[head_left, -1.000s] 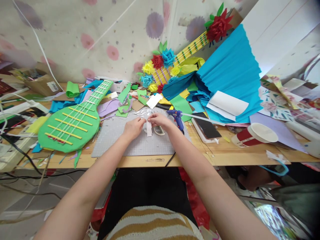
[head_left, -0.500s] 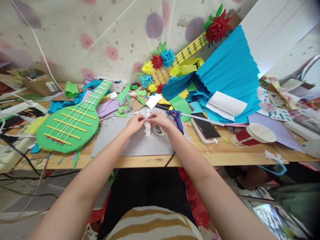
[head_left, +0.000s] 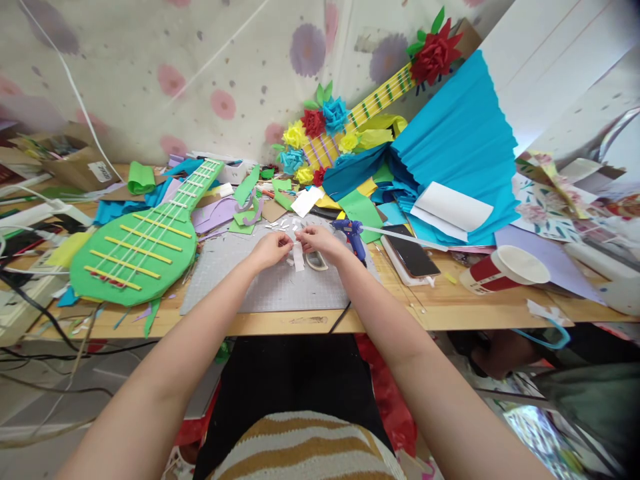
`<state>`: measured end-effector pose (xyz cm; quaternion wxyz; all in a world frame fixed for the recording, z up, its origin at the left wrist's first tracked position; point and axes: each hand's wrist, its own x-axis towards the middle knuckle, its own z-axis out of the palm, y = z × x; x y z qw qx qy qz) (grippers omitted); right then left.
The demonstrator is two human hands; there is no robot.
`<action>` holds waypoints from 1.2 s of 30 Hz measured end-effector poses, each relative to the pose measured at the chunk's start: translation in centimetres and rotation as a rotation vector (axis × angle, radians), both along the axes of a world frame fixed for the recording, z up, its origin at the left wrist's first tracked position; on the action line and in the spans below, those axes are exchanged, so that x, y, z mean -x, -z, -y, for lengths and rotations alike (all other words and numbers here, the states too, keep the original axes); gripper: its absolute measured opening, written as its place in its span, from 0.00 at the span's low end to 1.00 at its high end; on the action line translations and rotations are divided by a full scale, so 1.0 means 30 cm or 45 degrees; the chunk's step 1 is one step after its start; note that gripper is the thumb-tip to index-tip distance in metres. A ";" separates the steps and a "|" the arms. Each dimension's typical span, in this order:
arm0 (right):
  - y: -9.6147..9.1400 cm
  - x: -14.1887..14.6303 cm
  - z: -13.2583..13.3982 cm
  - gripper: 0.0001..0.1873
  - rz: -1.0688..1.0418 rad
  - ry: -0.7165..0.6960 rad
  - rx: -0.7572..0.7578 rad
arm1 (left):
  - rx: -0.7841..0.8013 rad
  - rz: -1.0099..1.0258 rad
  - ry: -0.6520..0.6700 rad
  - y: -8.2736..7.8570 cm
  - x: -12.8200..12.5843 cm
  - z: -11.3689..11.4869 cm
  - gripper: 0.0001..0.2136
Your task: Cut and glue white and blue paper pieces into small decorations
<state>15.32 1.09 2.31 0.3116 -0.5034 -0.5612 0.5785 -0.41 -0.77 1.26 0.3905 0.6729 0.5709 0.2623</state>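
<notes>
My right hand (head_left: 321, 241) pinches the upper end of a short white strip (head_left: 299, 257), which hangs down over the grey cutting mat (head_left: 250, 293). Close beside it, my left hand (head_left: 270, 251) has thumb and fingertips pressed together; what lies between them is too small to make out. Small white scraps (head_left: 284, 224) are scattered on the mat just beyond the fingers. A pale scissors handle (head_left: 317, 261) lies under my right wrist. Just right of that wrist rests a blue glue gun (head_left: 354, 237) with a white glue stick in its back.
A green paper lute (head_left: 135, 250) lies at left. Behind are coloured paper scraps (head_left: 215, 215) and a flower-decked yellow instrument (head_left: 325, 150). To the right are blue crepe paper (head_left: 460, 147), a phone (head_left: 411, 253) and a paper cup (head_left: 500, 272). A dark cord (head_left: 340, 319) crosses the table's front edge.
My hands have drawn slightly apart at the fingertips. The white strip has shifted a little to the right with my right hand and tilts more.
</notes>
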 end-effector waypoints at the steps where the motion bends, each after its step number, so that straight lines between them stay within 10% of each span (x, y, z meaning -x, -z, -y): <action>1: -0.002 -0.001 0.003 0.15 0.019 -0.018 -0.002 | -0.008 -0.007 -0.006 -0.001 0.000 0.002 0.07; 26: -0.015 0.011 0.016 0.13 0.194 -0.191 -0.169 | -0.162 -0.191 -0.031 -0.018 0.006 0.007 0.07; 36: 0.018 0.003 -0.016 0.11 0.370 -0.301 -0.354 | 0.260 0.304 -0.064 -0.055 0.007 0.006 0.05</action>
